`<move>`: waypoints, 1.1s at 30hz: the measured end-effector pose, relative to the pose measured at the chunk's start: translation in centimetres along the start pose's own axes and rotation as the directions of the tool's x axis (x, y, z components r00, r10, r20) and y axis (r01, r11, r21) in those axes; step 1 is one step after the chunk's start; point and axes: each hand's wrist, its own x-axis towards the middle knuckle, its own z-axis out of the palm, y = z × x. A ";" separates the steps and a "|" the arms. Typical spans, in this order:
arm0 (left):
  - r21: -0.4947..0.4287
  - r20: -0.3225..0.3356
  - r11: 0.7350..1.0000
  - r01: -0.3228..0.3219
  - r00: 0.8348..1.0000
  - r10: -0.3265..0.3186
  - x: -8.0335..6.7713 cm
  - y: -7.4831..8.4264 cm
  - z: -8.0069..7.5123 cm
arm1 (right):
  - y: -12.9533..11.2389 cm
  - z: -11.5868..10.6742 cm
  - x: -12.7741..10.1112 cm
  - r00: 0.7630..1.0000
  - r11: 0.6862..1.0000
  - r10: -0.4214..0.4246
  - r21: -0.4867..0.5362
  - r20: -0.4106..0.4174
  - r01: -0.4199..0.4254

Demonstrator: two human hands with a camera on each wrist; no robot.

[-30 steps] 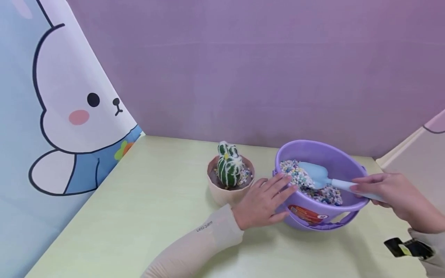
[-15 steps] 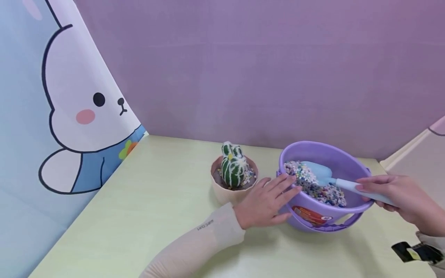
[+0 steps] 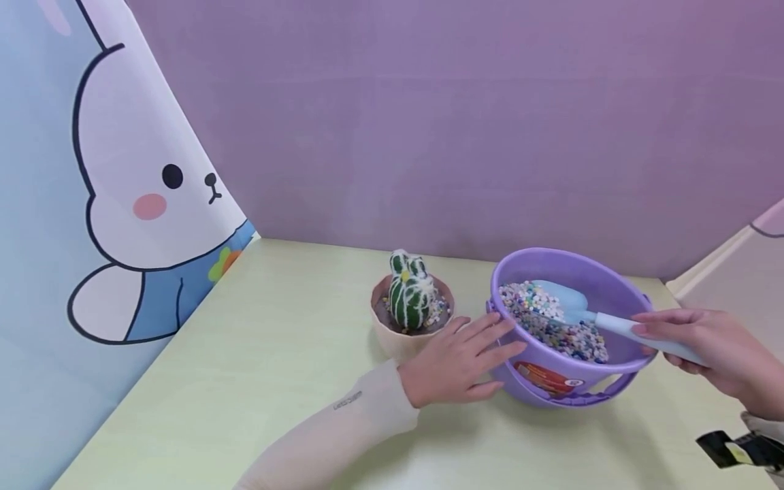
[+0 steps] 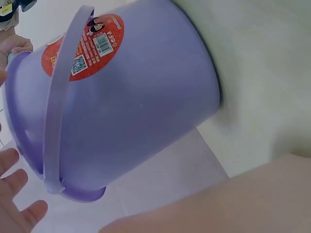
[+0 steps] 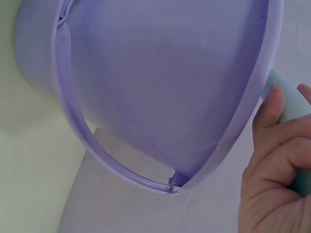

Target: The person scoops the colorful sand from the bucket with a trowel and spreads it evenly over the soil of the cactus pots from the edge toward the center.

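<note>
My right hand (image 3: pixel 713 350) grips the white handle of a toy trowel (image 3: pixel 618 325). The trowel's light blue blade lies inside a purple bucket (image 3: pixel 551 357), among small multicoloured pebbles (image 3: pixel 572 337). Pale pebbles sit on and around the blade. In the right wrist view, fingers curl round the trowel handle (image 5: pixel 291 102) beyond the bucket's rim (image 5: pixel 248 109). My left hand (image 3: pixel 456 364) is at the bucket's left side, fingers spread and fairly straight, fingertips near the rim. In the left wrist view, the bucket handle (image 4: pixel 56 107) hangs down across the bucket wall (image 4: pixel 131 102).
A green and white cactus (image 3: pixel 409 299) stands in a pale pink pot (image 3: pixel 395 340) just left of the bucket, close behind my left hand. All rest on a pale green table (image 3: pixel 294 306). A purple backdrop (image 3: pixel 429 122) rises behind, and a rabbit-print cloth (image 3: pixel 135 170) at left.
My left hand has drawn back slightly left from the bucket rim. My right hand and the trowel have shifted a little to the right. The whole head view also shifted slightly.
</note>
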 end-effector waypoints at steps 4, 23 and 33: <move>0.039 -0.070 0.997 -0.065 0.995 0.067 -2.0 -0.3 -0.5 | -0.2 0.4 -0.3 1.000 0.999 -0.003 0.038 0.015 0.003; -0.004 -0.297 0.998 -0.055 0.954 0.052 -12.7 -5.1 -2.2 | -2.2 2.9 -0.3 0.989 0.978 -0.046 0.209 0.139 0.016; -0.018 -0.250 0.996 0.092 0.964 -0.093 -15.0 -8.3 -2.6 | -3.7 5.1 -0.1 0.979 0.979 -0.055 0.202 0.197 0.014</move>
